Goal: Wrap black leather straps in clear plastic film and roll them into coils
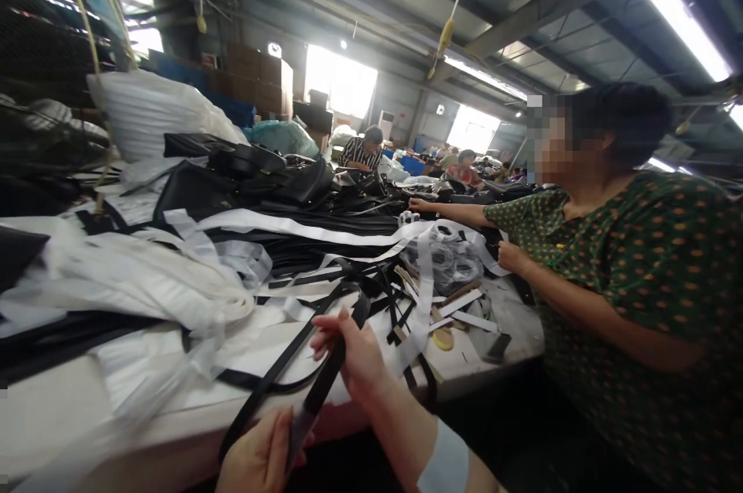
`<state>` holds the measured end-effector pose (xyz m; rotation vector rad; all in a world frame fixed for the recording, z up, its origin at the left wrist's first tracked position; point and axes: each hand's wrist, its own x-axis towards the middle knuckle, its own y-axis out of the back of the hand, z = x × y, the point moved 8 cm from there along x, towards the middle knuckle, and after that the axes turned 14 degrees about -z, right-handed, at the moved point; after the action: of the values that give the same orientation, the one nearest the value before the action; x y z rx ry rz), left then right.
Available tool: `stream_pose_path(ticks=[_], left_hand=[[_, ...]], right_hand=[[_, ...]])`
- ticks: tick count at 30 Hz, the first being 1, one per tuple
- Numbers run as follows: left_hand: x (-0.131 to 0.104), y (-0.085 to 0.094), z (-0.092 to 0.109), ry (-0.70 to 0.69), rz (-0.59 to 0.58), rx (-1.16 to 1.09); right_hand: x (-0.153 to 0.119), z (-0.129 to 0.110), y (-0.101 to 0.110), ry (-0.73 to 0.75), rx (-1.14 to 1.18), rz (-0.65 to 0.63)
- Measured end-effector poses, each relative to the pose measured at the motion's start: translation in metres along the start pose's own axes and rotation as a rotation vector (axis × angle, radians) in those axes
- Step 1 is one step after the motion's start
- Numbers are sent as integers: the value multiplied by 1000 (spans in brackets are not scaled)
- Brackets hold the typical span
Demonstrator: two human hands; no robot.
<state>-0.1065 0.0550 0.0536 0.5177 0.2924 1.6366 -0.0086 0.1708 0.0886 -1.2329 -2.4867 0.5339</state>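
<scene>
A long black strap [326, 378] runs between my two hands above the front edge of the table. My left hand [261, 450], low in the view, is closed on the strap's near end, with the thumb along its side. Further up, my right hand [355, 354] has its fingers curled about the strap. Beyond that hand the strap bends back in a loop, and a length of it slants down to the left over the table edge. A pale band covers part of my right forearm.
White strips [290, 228] and a white bundle [151, 276] lie on the table [58, 408] among black strips. Clear bagged rolls [446, 257] sit at right, near short strips and a yellow tape roll [443, 339]. A co-worker in a dotted green shirt [627, 284] stands close at right.
</scene>
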Motion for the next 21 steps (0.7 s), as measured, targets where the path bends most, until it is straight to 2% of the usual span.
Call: stream_pose_path(ticks=[3,5,6,8,10,13,15,17,19,21], left_hand=[[10,12,4,-79,100,125],[10,16,1,-102,163,174],[9,15,-3,-100,167,184],[2,9,-11,-85,157,192],[-7,-1,-17,-73,119,192],[-16,-19,-28,-21,-30,121],[-17,-27,-31,10,-110,46],[-12,-26,-29,15,-114,11],[-3,-18,-23,1,-71,39],[6,-8,-16,-9,3,115]], right_hand=[[-23,44,-26,-42,-207,-81],[-34,60,-37,-102,-204,-167],[-36,61,-38,-132,-152,-192],[-31,44,-28,-147,-2,-178],[-19,8,-9,-65,166,-111],[2,-41,15,80,275,-73],[11,-45,20,63,247,-91],[13,-26,19,11,194,-71],[6,6,13,-30,124,-20],[-8,41,0,-89,22,-23]])
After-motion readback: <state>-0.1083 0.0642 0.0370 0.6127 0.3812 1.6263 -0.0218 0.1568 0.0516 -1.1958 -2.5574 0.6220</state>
